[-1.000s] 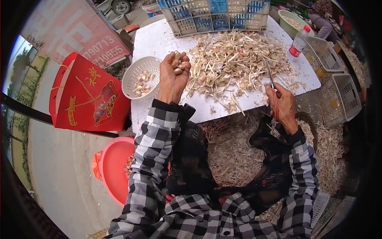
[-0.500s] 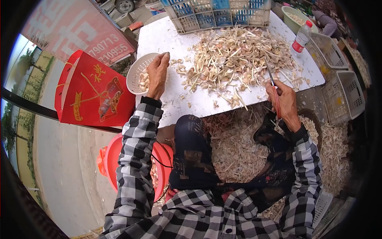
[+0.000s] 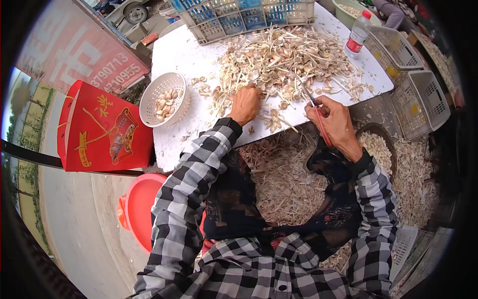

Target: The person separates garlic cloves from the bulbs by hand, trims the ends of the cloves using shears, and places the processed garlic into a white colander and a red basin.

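Observation:
My left hand (image 3: 245, 103) is at the near left edge of a heap of garlic (image 3: 284, 65) with dry stalks and skins on the white table. Its fingers are curled closed against the heap, and whatever they hold is hidden. In my right hand (image 3: 336, 122) is a pair of scissors (image 3: 321, 127) with red handles, blades pointing at the heap's near right side. Left of my left hand stands a white perforated bowl (image 3: 145, 102) with several peeled-looking cloves (image 3: 167, 103) inside.
A blue and grey crate (image 3: 244, 20) stands at the table's back, and a bottle (image 3: 357, 35) with a red cap at the right. A red gift bag (image 3: 102, 129) is left of the table (image 3: 169, 55). Stalks and skins (image 3: 289, 184) cover the ground below; plastic crates (image 3: 420, 104) stand right.
My left hand has moved right from above the bowl to the garlic heap, leaving the cloves in view. My right hand still holds the scissors near the table edge. The camera view has shifted.

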`<state>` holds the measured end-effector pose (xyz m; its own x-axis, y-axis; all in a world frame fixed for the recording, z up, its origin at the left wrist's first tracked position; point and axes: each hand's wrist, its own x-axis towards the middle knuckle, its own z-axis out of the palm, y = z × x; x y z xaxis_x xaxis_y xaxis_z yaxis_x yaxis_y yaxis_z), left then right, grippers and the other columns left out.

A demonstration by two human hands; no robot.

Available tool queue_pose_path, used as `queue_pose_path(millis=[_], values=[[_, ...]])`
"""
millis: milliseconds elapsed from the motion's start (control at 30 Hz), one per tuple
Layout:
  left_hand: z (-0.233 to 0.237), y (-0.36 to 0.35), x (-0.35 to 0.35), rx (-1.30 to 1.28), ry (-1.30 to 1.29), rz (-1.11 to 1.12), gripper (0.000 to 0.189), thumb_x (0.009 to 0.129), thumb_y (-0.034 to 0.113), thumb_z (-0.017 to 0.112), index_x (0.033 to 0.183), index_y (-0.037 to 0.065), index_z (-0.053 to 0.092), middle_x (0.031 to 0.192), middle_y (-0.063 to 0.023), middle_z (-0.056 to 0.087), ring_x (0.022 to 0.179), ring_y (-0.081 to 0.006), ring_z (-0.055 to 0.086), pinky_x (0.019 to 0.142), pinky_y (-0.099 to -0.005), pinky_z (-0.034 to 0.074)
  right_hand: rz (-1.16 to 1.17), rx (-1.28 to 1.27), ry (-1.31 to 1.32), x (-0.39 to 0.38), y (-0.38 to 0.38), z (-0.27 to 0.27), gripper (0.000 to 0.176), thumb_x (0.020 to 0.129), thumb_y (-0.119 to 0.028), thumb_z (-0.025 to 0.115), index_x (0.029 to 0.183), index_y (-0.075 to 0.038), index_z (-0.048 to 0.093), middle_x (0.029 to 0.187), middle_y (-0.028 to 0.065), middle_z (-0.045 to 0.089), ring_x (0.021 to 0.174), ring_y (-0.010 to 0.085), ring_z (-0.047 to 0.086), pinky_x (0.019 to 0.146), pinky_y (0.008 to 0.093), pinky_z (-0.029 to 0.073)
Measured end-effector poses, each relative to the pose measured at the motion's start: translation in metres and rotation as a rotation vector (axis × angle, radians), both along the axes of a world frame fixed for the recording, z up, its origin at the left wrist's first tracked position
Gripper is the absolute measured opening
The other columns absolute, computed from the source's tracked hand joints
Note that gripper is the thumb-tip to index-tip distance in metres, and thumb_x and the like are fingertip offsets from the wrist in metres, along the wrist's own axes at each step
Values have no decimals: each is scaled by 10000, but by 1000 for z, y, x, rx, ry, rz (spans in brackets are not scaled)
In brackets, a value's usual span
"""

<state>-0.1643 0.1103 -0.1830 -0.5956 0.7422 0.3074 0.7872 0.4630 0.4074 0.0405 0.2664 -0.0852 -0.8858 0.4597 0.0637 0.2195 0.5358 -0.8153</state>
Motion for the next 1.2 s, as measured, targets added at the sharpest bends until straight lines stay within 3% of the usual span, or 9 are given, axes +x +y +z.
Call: queue_pose_path(millis=[100, 433, 500, 567, 667, 800, 900, 1100, 1200], values=[[-8, 7, -2, -56, 82, 19, 142, 798, 122, 589, 789, -12, 637, 822, -182, 583, 700, -370, 589, 641, -457, 459, 2, -8, -29, 1, -2, 1, 327, 799, -267, 671, 921, 33, 625, 579, 81, 558, 545, 93, 491, 506, 288, 406], [0, -2, 13, -33, -39, -184, 204, 765, 58, 576, 943, -37, 607, 799, -234, 617, 733, -360, 613, 632, -420, 472, 32, 43, 57, -1, 3, -8, 324, 794, -266, 675, 934, 23, 635, 577, 76, 562, 535, 106, 505, 507, 288, 407], [21, -5, 18, 113, -177, -140, 262, 798, 92, 583, 1021, -44, 597, 724, -186, 621, 687, -285, 619, 636, -390, 481, 23, 47, 52, -1, 5, -5, 324, 794, -265, 675, 937, 23, 636, 579, 78, 566, 537, 102, 507, 507, 286, 407], [32, 2, 8, 209, -698, -9, 243, 878, 102, 516, 1051, -48, 596, 775, -65, 614, 651, -136, 575, 590, -280, 472, -15, -15, 22, -1, 4, 6, 329, 795, -268, 676, 939, 25, 637, 585, 71, 576, 543, 91, 507, 505, 282, 408], [34, 24, -2, 352, -1007, -32, 256, 914, 102, 433, 1080, -52, 553, 790, -33, 575, 679, -97, 558, 573, -242, 448, -33, -120, 6, -1, 8, 11, 335, 796, -273, 674, 939, 28, 638, 593, 66, 586, 554, 83, 507, 510, 281, 410], [12, 62, 0, 71, -29, -96, 261, 862, 145, 483, 1047, -41, 476, 812, -241, 639, 739, -371, 636, 627, -451, 477, -35, -184, -7, 0, 9, 13, 347, 800, -287, 670, 940, 30, 640, 597, 61, 589, 555, 76, 501, 505, 275, 401], [11, 75, 9, -309, 32, 5, 238, 838, 96, 467, 1032, -37, 435, 797, -266, 629, 729, -399, 636, 595, -480, 474, -59, -101, -25, -2, 10, 8, 356, 804, -300, 666, 940, 28, 640, 601, 60, 592, 561, 72, 501, 508, 270, 401], [10, 46, 1, -376, -47, -38, 239, 832, 103, 488, 1017, -28, 411, 741, -255, 619, 714, -406, 632, 602, -479, 476, -36, -128, -11, 2, 12, 10, 353, 806, -303, 663, 923, 29, 642, 609, 65, 598, 574, 76, 512, 521, 270, 417], [10, 25, 2, -112, -300, -96, 247, 868, 164, 479, 1024, -28, 498, 759, -288, 606, 732, -429, 609, 685, -472, 469, -42, -125, 22, 4, 15, 10, 344, 817, -306, 658, 918, 22, 644, 617, 66, 611, 569, 77, 530, 509, 266, 410]])
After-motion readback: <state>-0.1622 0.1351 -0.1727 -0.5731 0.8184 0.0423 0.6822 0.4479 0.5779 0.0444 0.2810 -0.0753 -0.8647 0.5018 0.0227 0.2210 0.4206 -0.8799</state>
